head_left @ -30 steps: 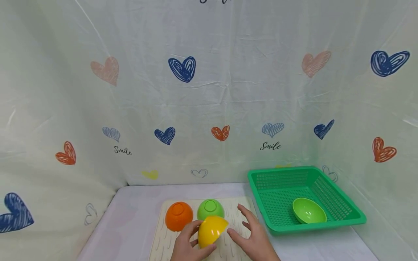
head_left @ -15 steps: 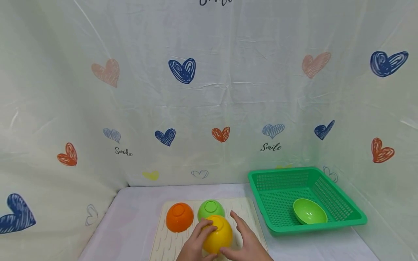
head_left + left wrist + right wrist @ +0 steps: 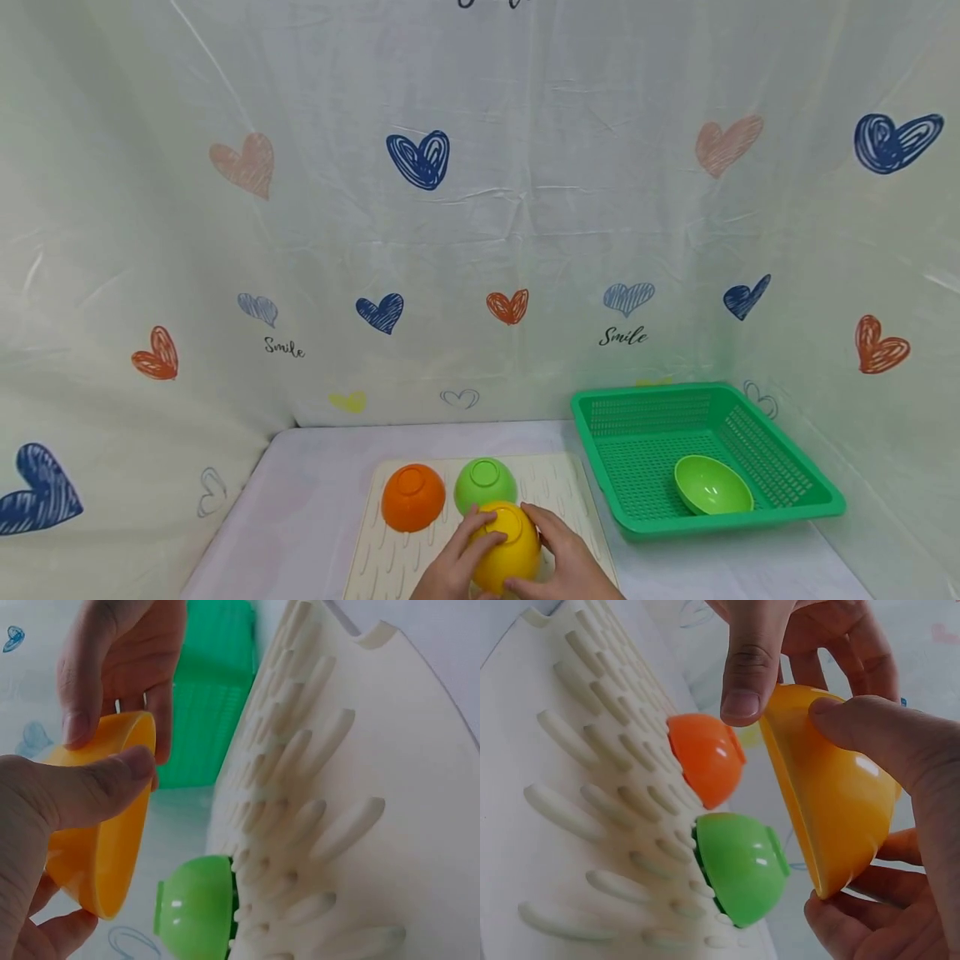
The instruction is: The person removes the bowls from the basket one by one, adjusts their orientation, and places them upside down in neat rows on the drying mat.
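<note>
A yellow bowl [image 3: 512, 560] is held upside down between both hands, its foot ring facing up. My left hand [image 3: 454, 568] grips its left side, fingers over the outside and thumb near the rim. From the right, my right hand [image 3: 564, 565] grips it too, with the thumb [image 3: 855, 724] on the outer wall. In the wrist views, the bowl's rim hangs apart from a cream drying mat [image 3: 427, 765] with raised ridges. An orange bowl [image 3: 412, 498] and a green bowl [image 3: 484, 483] rest upside down on that mat, just beyond the yellow one.
To the right stands a green plastic basket [image 3: 738, 521] with perforated walls. Inside it lies a lime-green bowl [image 3: 712, 486], opening upward. A white cloth [image 3: 315, 475] covers the table, and a heart-printed curtain [image 3: 517, 208] hangs behind and at both sides.
The yellow bowl has turned from tilted sideways to upside down and shifted slightly right. My right hand, apart from it a second ago, has closed in and now grips it.
</note>
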`<state>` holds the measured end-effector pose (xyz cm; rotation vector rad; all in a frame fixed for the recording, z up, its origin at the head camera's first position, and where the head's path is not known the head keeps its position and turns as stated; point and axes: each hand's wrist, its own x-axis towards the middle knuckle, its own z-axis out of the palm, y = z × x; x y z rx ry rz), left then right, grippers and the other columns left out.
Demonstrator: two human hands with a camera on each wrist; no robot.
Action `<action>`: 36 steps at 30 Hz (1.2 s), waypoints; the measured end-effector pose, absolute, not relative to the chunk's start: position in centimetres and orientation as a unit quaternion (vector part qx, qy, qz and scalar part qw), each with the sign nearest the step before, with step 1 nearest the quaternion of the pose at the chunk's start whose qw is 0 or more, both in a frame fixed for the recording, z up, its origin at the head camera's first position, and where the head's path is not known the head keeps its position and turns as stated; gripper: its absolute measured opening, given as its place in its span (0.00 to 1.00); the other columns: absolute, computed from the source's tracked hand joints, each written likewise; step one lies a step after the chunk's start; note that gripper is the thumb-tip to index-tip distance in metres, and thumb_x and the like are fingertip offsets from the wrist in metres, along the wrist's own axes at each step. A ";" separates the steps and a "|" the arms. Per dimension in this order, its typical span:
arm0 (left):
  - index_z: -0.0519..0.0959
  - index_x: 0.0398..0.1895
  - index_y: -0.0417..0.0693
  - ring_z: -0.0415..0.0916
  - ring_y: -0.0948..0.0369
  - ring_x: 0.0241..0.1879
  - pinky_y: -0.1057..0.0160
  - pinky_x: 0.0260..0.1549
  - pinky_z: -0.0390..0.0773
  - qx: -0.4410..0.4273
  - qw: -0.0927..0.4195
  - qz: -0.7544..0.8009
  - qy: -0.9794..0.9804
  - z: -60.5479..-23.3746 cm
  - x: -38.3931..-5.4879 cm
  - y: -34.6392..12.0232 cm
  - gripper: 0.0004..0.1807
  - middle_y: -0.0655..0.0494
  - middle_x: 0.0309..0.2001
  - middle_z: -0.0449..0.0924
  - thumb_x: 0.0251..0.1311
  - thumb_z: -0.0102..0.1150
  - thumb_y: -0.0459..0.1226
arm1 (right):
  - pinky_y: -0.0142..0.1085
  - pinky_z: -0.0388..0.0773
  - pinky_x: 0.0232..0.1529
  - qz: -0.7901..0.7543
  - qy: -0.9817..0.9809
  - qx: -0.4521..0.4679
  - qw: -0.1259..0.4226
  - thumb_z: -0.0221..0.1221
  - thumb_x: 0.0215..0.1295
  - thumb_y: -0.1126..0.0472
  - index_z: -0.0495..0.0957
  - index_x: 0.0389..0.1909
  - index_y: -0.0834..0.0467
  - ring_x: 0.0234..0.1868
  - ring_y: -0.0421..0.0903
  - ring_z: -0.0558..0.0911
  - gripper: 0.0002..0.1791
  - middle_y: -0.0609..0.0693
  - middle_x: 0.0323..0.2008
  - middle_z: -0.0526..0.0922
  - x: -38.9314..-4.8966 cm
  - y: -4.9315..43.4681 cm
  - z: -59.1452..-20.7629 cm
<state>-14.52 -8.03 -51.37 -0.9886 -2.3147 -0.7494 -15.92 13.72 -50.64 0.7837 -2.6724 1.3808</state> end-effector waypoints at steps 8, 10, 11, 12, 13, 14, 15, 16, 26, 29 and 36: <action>0.67 0.68 0.55 0.70 0.42 0.60 0.61 0.43 0.83 -0.324 0.242 -0.311 -0.860 -51.3 -15.0 -8.1 0.39 0.44 0.70 0.60 0.53 0.63 0.58 | 0.45 0.80 0.51 0.466 -0.851 0.235 0.053 0.68 0.53 0.42 0.63 0.66 0.67 0.59 0.56 0.76 0.47 0.59 0.63 0.70 -15.8 13.5 -50.6; 0.65 0.70 0.51 0.71 0.43 0.61 0.59 0.45 0.83 -0.296 0.229 -0.344 -0.861 -51.4 -15.1 -8.1 0.48 0.42 0.70 0.61 0.45 0.68 0.59 | 0.44 0.79 0.53 0.473 -0.847 0.234 0.065 0.68 0.53 0.43 0.63 0.66 0.67 0.59 0.55 0.76 0.47 0.59 0.63 0.70 -15.7 13.5 -50.5; 0.64 0.70 0.48 0.71 0.43 0.61 0.57 0.47 0.82 -0.284 0.219 -0.359 -0.862 -51.4 -15.2 -8.1 0.51 0.42 0.70 0.62 0.42 0.69 0.58 | 0.43 0.79 0.53 0.474 -0.847 0.232 0.068 0.69 0.53 0.43 0.63 0.66 0.66 0.59 0.54 0.76 0.47 0.58 0.63 0.70 -15.7 13.5 -50.5; 0.62 0.71 0.46 0.70 0.43 0.62 0.54 0.49 0.81 -0.274 0.206 -0.372 -0.862 -51.5 -15.2 -8.1 0.53 0.42 0.69 0.63 0.40 0.71 0.57 | 0.42 0.80 0.53 0.475 -0.847 0.229 0.069 0.69 0.53 0.42 0.63 0.66 0.66 0.59 0.53 0.76 0.47 0.57 0.63 0.70 -15.7 13.5 -50.5; 0.61 0.71 0.45 0.69 0.44 0.63 0.53 0.52 0.80 -0.266 0.191 -0.384 -0.864 -51.6 -15.3 -8.2 0.54 0.42 0.69 0.64 0.40 0.71 0.57 | 0.41 0.79 0.53 0.475 -0.848 0.226 0.066 0.68 0.53 0.42 0.63 0.66 0.65 0.59 0.52 0.76 0.47 0.56 0.63 0.70 -15.6 13.5 -50.5; 0.61 0.71 0.43 0.69 0.44 0.63 0.52 0.53 0.79 -0.265 0.179 -0.392 -0.863 -51.8 -15.3 -8.2 0.54 0.41 0.68 0.66 0.40 0.71 0.56 | 0.42 0.80 0.53 0.477 -0.847 0.224 0.062 0.68 0.53 0.42 0.63 0.66 0.65 0.59 0.51 0.76 0.47 0.56 0.63 0.70 -15.6 13.5 -50.6; 0.60 0.71 0.42 0.69 0.46 0.63 0.52 0.54 0.78 -0.264 0.161 -0.403 -0.862 -51.9 -15.2 -8.3 0.54 0.40 0.67 0.67 0.42 0.71 0.55 | 0.42 0.80 0.53 0.477 -0.849 0.222 0.058 0.68 0.53 0.42 0.63 0.66 0.65 0.60 0.51 0.76 0.47 0.56 0.63 0.70 -15.6 13.5 -50.6; 0.60 0.72 0.41 0.70 0.47 0.63 0.52 0.55 0.78 -0.263 0.145 -0.410 -0.862 -52.0 -15.2 -8.4 0.53 0.40 0.67 0.67 0.44 0.70 0.55 | 0.42 0.80 0.53 0.478 -0.849 0.219 0.053 0.68 0.53 0.42 0.63 0.66 0.64 0.60 0.51 0.76 0.47 0.56 0.63 0.70 -15.5 13.6 -50.7; 0.55 0.72 0.34 0.68 0.48 0.65 0.57 0.59 0.74 -0.276 0.043 -0.474 -0.835 -52.8 -15.3 -8.6 0.50 0.38 0.68 0.64 0.54 0.63 0.55 | 0.40 0.80 0.54 0.444 -0.866 0.223 0.053 0.67 0.53 0.40 0.63 0.66 0.65 0.59 0.54 0.76 0.47 0.59 0.63 0.70 -15.4 14.0 -52.0; 0.56 0.71 0.32 0.68 0.48 0.65 0.57 0.59 0.75 -0.268 0.028 -0.477 -0.837 -53.2 -15.5 -8.2 0.52 0.37 0.68 0.64 0.53 0.64 0.55 | 0.40 0.79 0.55 0.431 -0.873 0.222 0.055 0.67 0.53 0.40 0.63 0.66 0.66 0.59 0.56 0.76 0.48 0.60 0.63 0.70 -15.5 14.2 -52.5; 0.59 0.72 0.39 0.67 0.47 0.65 0.46 0.60 0.71 -0.215 -0.017 -0.477 -0.852 -54.0 -16.8 -6.3 0.55 0.43 0.68 0.67 0.42 0.73 0.54 | 0.40 0.79 0.55 0.417 -0.887 0.195 0.039 0.67 0.53 0.39 0.62 0.67 0.67 0.60 0.57 0.75 0.50 0.60 0.64 0.70 -16.1 15.2 -54.0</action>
